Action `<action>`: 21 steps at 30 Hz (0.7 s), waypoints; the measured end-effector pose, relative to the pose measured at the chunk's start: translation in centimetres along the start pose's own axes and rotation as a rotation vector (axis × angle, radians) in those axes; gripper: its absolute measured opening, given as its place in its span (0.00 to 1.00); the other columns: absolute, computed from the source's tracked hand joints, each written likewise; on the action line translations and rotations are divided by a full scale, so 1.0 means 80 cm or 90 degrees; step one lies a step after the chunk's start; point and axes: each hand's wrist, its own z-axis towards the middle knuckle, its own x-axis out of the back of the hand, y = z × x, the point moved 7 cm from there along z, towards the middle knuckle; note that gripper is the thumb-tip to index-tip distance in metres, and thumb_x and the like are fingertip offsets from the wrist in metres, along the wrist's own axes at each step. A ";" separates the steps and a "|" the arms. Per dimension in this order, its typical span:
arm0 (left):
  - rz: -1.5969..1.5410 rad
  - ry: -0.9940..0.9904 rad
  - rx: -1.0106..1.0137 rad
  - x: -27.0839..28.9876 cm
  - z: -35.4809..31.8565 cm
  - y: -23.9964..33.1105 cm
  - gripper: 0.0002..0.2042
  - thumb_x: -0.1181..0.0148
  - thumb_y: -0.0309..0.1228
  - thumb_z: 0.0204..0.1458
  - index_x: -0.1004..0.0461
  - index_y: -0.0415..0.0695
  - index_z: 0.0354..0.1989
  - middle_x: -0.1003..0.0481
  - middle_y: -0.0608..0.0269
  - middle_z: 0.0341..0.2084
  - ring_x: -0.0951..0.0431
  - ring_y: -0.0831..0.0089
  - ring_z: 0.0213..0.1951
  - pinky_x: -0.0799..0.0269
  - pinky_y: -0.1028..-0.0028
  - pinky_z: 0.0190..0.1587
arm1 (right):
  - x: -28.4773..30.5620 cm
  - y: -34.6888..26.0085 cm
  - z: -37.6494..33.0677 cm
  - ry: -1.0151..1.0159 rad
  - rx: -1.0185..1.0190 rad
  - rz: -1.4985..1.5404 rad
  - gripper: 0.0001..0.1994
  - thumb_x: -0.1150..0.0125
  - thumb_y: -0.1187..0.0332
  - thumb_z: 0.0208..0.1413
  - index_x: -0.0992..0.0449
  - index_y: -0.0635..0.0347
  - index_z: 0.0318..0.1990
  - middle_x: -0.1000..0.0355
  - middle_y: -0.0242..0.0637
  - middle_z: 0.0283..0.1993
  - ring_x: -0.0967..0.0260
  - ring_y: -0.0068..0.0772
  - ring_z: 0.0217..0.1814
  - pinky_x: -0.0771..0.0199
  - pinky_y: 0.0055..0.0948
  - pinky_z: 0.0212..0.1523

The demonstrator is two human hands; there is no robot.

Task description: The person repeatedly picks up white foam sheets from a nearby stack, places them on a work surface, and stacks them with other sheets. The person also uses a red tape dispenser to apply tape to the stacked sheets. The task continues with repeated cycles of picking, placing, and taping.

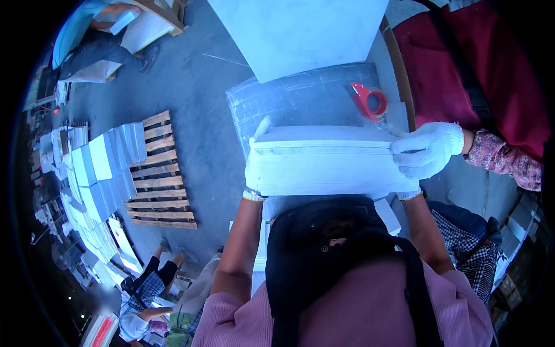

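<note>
Paper stack (329, 162) clamped between left hand (253, 170), right hand (408, 194).

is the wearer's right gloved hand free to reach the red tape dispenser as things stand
Probably not: the right hand is gripping the thick white paper stack, and a co-worker's gloved hand sits between it and the red tape dispenser.

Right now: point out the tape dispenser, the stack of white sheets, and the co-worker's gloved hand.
tape dispenser (369, 101), head view, on its red body beside the roll.
stack of white sheets (329, 168), head view, on the stack's near side face.
co-worker's gloved hand (429, 149), head view, on the back of the white glove.
</note>
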 end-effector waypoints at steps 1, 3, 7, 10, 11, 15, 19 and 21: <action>-0.049 0.002 0.001 -0.003 -0.003 0.003 0.30 0.65 0.50 0.66 0.56 0.49 0.72 0.35 0.56 0.59 0.32 0.64 0.58 0.32 0.63 0.58 | -0.006 0.000 0.003 -0.003 0.001 -0.006 0.25 0.60 0.49 0.67 0.37 0.57 0.62 0.34 0.37 0.60 0.37 0.36 0.60 0.36 0.36 0.61; -0.145 0.009 0.006 -0.025 -0.014 0.016 0.32 0.64 0.52 0.65 0.56 0.47 0.72 0.38 0.54 0.61 0.35 0.62 0.61 0.36 0.62 0.61 | -0.012 -0.002 0.007 -0.006 0.005 -0.018 0.26 0.60 0.49 0.67 0.38 0.57 0.63 0.34 0.37 0.60 0.37 0.36 0.61 0.36 0.36 0.62; 0.147 0.113 -0.064 -0.104 -0.051 0.081 0.37 0.53 0.50 0.62 0.58 0.39 0.71 0.44 0.49 0.66 0.41 0.60 0.65 0.47 0.64 0.66 | -0.022 -0.008 0.009 -0.007 0.009 -0.051 0.27 0.61 0.48 0.67 0.39 0.57 0.64 0.35 0.37 0.61 0.38 0.36 0.62 0.37 0.36 0.63; 0.296 0.204 -0.032 -0.121 -0.056 0.100 0.39 0.46 0.42 0.60 0.57 0.30 0.69 0.48 0.45 0.67 0.45 0.60 0.67 0.54 0.66 0.68 | -0.030 -0.009 0.006 -0.011 -0.003 -0.019 0.27 0.62 0.48 0.68 0.40 0.58 0.65 0.36 0.38 0.62 0.38 0.36 0.62 0.37 0.36 0.63; 0.324 0.221 -0.046 -0.122 -0.056 0.100 0.36 0.48 0.42 0.61 0.54 0.30 0.69 0.46 0.46 0.67 0.45 0.61 0.67 0.53 0.66 0.68 | -0.034 -0.009 0.005 -0.009 -0.009 0.011 0.27 0.62 0.48 0.68 0.41 0.58 0.65 0.36 0.38 0.62 0.38 0.36 0.62 0.37 0.36 0.63; 0.389 0.257 -0.091 -0.122 -0.049 0.099 0.31 0.50 0.40 0.62 0.47 0.29 0.66 0.41 0.47 0.65 0.41 0.63 0.65 0.49 0.68 0.67 | -0.050 -0.008 0.002 0.023 -0.049 0.216 0.28 0.63 0.50 0.68 0.42 0.59 0.67 0.36 0.40 0.63 0.37 0.37 0.62 0.36 0.36 0.63; 0.455 0.289 -0.120 -0.112 -0.055 0.103 0.30 0.50 0.38 0.62 0.46 0.30 0.66 0.38 0.48 0.63 0.38 0.64 0.62 0.46 0.68 0.65 | -0.093 -0.025 -0.006 0.052 -0.039 0.235 0.28 0.64 0.51 0.69 0.44 0.61 0.68 0.37 0.41 0.64 0.36 0.38 0.61 0.35 0.36 0.62; 0.296 0.293 -0.106 -0.113 -0.057 0.100 0.30 0.50 0.38 0.61 0.45 0.30 0.66 0.38 0.48 0.62 0.37 0.65 0.61 0.45 0.68 0.64 | -0.128 -0.054 -0.022 0.053 0.009 0.056 0.31 0.64 0.49 0.68 0.48 0.62 0.69 0.40 0.42 0.66 0.37 0.39 0.63 0.38 0.36 0.64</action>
